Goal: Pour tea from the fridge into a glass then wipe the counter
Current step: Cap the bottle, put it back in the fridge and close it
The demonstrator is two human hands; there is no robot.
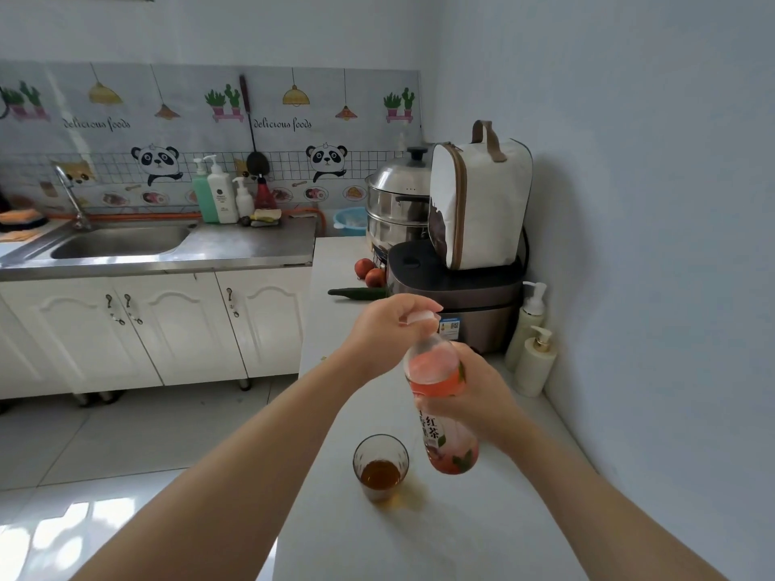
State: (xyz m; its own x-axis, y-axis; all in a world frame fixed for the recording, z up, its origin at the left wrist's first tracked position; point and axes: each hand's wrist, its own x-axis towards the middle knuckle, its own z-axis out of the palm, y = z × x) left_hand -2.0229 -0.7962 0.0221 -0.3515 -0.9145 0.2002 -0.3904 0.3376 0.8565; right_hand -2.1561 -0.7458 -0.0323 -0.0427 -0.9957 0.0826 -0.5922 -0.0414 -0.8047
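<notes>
One tea bottle (pixel 440 396) and one glass (pixel 380 465) are on view, with two tomatoes (pixel 370 272) and one cucumber (pixel 358 293). Five pump bottles (pixel 221 192) stand about: three by the sink, two near the wall.

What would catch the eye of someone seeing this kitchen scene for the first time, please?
First the tea bottle at centre, held above the white counter: the right hand grips its body while the left hand closes over its cap. Just below and left of it stands a glass partly filled with brown tea. Behind, a white bag sits on a dark cooker in the corner.
</notes>
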